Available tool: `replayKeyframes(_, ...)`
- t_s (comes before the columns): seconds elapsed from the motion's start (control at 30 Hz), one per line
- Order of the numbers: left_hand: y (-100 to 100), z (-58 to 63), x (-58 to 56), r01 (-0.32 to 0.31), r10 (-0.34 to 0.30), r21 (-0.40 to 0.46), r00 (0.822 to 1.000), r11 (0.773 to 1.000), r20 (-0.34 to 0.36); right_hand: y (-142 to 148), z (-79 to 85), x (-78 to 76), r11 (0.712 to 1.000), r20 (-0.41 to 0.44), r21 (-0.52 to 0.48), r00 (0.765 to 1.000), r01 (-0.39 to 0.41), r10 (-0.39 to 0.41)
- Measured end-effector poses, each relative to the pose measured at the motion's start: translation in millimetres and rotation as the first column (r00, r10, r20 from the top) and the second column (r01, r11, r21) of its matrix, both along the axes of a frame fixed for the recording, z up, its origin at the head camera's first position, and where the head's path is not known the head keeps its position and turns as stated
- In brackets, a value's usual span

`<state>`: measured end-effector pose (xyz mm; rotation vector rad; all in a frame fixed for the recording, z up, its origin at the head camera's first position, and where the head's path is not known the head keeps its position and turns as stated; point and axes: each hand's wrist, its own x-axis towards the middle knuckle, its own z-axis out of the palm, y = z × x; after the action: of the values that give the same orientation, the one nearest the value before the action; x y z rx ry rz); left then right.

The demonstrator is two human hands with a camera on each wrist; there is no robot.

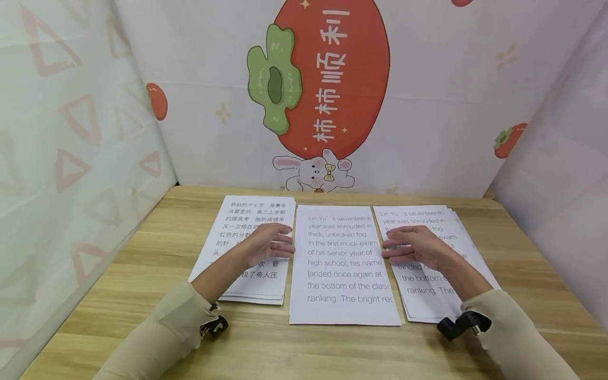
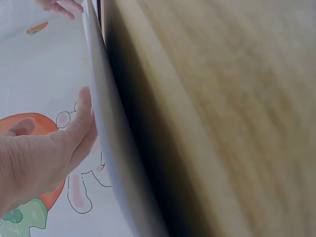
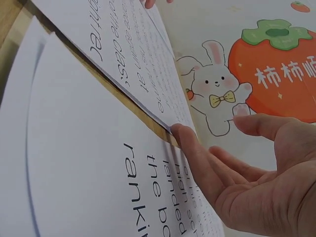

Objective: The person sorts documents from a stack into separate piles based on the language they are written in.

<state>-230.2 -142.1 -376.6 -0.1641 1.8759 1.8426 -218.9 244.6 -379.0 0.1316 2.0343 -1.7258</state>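
Note:
Three stacks of printed paper lie side by side. My left hand is over the left stack, which has Chinese text. Its fingers are loosely extended, with fingertips right at the left edge of the middle stack, printed in English. Opposite it, my right hand hovers over the right stack, also in English. In the right wrist view, a fingertip of the right hand reaches the middle stack's edge. Neither hand grips anything. Seen from the left wrist, the left hand has relaxed, slightly bent fingers beside the paper.
The stacks lie on a wooden table, with narrow gaps between them. Some sheets in the right stack stick out unevenly at its right side. Behind the table hangs a white backdrop with a large persimmon and a rabbit. Fabric walls flank both sides.

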Motion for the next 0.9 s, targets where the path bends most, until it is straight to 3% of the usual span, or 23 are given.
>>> replayKeyframes(0.3, -1, 3.0, 0.8, -0.005, 0.005, 0.016, 1.000, 1.000, -0.004, 2, 2.6, 1.4, 1.000, -0.019, 0.007, 1.000, -0.004, 0.004)
replayKeyframes(0.67, -1, 6.4, 1.7, 0.007, -0.007, 0.025, 0.999, 1.000, -0.031, -1, -0.1, 2.6, 0.998, -0.042, -0.056, 0.998, -0.038, 0.036)
replayKeyframes(0.9, 0, 5.2, 3.1, 0.006, -0.005, 0.061, 1.000, 0.998, -0.030, -11, -3.6, 3.9, 0.997, -0.103, 0.041, 0.992, -0.065, 0.069)
